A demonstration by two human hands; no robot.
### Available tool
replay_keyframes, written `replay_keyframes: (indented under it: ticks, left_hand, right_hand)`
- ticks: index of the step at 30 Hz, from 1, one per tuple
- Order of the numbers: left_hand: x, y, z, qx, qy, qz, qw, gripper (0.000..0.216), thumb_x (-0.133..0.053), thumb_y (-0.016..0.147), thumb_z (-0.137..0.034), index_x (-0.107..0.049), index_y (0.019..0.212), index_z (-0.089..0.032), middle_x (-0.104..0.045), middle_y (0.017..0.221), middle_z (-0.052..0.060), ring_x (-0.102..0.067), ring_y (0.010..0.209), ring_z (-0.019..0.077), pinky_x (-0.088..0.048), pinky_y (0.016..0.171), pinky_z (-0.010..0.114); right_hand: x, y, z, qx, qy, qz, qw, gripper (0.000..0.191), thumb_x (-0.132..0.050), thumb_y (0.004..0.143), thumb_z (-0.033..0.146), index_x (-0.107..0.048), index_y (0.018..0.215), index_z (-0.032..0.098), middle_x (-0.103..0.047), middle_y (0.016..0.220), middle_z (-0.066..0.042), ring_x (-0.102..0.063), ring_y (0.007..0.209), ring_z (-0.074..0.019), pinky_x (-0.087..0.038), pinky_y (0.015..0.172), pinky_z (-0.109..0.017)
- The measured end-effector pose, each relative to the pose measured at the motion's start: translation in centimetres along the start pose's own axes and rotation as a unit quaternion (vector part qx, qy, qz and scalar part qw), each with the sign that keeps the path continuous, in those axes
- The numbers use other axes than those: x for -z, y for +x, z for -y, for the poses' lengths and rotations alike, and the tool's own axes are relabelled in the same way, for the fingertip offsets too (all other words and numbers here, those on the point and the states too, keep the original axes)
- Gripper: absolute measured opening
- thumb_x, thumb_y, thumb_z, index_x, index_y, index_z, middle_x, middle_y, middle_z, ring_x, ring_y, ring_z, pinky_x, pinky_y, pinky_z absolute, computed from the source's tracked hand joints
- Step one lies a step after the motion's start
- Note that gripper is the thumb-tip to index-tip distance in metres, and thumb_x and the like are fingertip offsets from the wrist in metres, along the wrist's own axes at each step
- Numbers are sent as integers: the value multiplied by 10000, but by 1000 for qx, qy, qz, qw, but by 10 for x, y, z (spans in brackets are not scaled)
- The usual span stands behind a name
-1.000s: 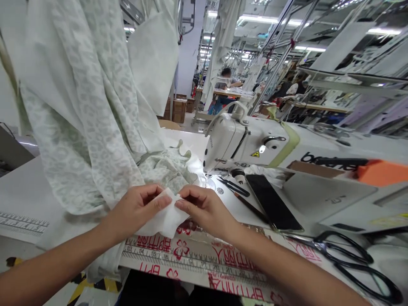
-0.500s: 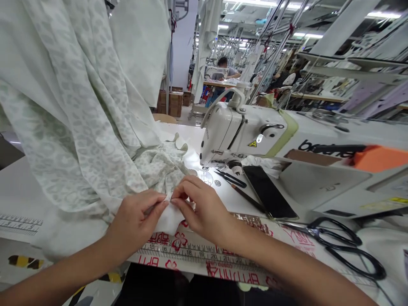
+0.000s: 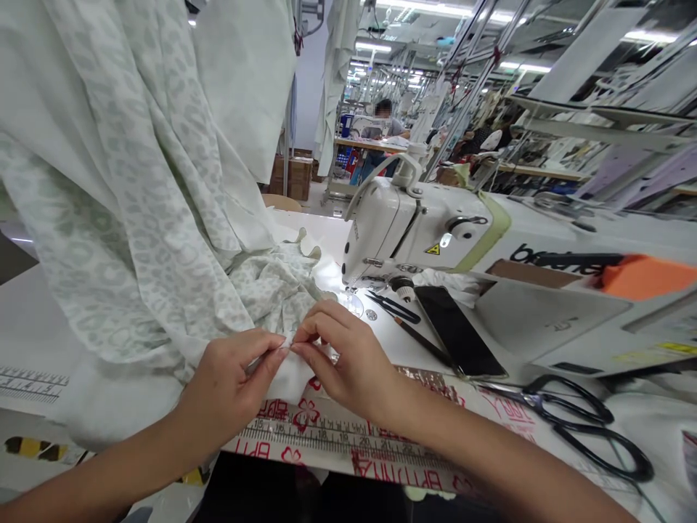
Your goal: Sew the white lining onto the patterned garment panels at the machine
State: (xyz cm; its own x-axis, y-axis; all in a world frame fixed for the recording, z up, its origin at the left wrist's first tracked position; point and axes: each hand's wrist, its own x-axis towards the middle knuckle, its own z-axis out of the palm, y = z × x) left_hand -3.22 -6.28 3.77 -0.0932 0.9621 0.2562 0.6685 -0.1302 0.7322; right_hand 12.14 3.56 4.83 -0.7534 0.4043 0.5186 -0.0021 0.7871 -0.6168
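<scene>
My left hand point(image 3: 231, 381) and my right hand point(image 3: 348, 356) meet above the table's front edge, their fingertips pinching the top of a white fabric piece point(image 3: 291, 378). The piece hangs folded below them, its upper edge mostly hidden by my fingers. A thin grey sliver shows beside my left fingers, too small to name. Pale green leopard-patterned fabric point(image 3: 136, 203) drapes down on the left, its gathered folds point(image 3: 272, 290) lying against my left hand and just behind my right fingers.
A white Brother sewing machine point(image 3: 414, 232) stands right of my hands, with black thread snips point(image 3: 393, 307), a black phone point(image 3: 457, 330) and a dark marker or pencil point(image 3: 422, 341) beside it. Large black-handled scissors point(image 3: 566, 421) lie to the right. A printed tape ruler point(image 3: 327, 436) runs along the table edge.
My hands have moved closer together, from holding the white piece spread between them to pinching its top edge. The view has shifted slightly.
</scene>
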Motion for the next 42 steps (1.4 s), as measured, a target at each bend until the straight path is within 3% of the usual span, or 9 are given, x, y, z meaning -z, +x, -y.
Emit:
replay_keyframes:
  ticks: [5, 8, 13, 18, 25, 31, 36, 39, 42]
  left_hand:
    - [5, 0, -2, 42, -37, 22, 998, 279, -450, 893, -348, -610, 741, -175, -491, 534, -40, -408, 477, 87, -291, 460, 195]
    - [5, 0, -4, 37, -39, 22, 998, 286, -443, 897, -347, -603, 735, -172, -501, 547, -38, -416, 484, 85, -289, 458, 195]
    - [1, -1, -2, -31, 16, -4, 999, 223, -443, 897, -273, -611, 787, -176, -567, 643, -26, -493, 566, 93, -348, 546, 195]
    - [4, -2, -3, 32, -18, 15, 999, 274, -444, 894, -352, -607, 759, -178, -552, 597, -26, -462, 524, 101, -314, 479, 201]
    - [2, -2, -5, -4, 14, 22, 1000, 289, -423, 902, -334, -575, 719, -170, -576, 648, -15, -491, 579, 107, -350, 563, 213]
    - [4, -2, -6, 45, -42, 38, 997, 293, -436, 886, -377, -608, 752, -182, -523, 556, -25, -422, 487, 103, -289, 457, 207]
    - [3, -1, -7, 29, -36, 32, 998, 269, -433, 888, -348, -635, 800, -194, -593, 645, -13, -485, 556, 114, -337, 521, 208]
    - [4, 0, -6, 46, -52, 45, 997, 272, -443, 880, -368, -623, 783, -189, -584, 638, -12, -469, 552, 113, -325, 504, 207]
    - [6, 1, -4, 111, -125, 75, 983, 319, -466, 868, -430, -579, 722, -170, -534, 609, -13, -427, 543, 107, -318, 493, 199]
  right_hand:
    - [7, 3, 2, -81, 108, 7, 991, 139, -458, 900, 210, -470, 767, 175, -463, 717, 6, -442, 663, -111, -380, 595, -244]
    - [6, 4, 4, -46, 78, 5, 996, 99, -506, 881, 196, -500, 785, 172, -487, 745, -2, -455, 691, -114, -385, 611, -248]
    - [2, 2, 3, -18, 40, 11, 999, 83, -513, 858, 156, -507, 777, 171, -494, 758, -14, -462, 733, -132, -389, 628, -262]
    - [5, 1, 2, -81, 116, 2, 990, 132, -451, 904, 229, -460, 780, 184, -473, 724, 6, -458, 674, -114, -401, 607, -252]
    - [0, -1, 3, -2, 37, 16, 999, 80, -517, 864, 164, -500, 786, 169, -485, 778, -15, -461, 750, -129, -398, 644, -259]
    - [4, 1, 3, -78, 106, -8, 991, 131, -455, 905, 226, -459, 780, 184, -470, 731, 7, -452, 669, -110, -384, 591, -243]
    - [2, 2, 5, -30, 69, 18, 997, 77, -550, 847, 193, -513, 782, 175, -493, 762, -5, -470, 722, -123, -397, 631, -254]
    - [0, 3, 3, -63, 89, -22, 994, 84, -540, 844, 180, -533, 761, 176, -504, 740, -1, -471, 702, -118, -393, 625, -253]
    - [5, 6, 0, -144, 200, -102, 964, 89, -578, 827, 238, -555, 766, 178, -519, 695, 15, -465, 633, -99, -387, 579, -237]
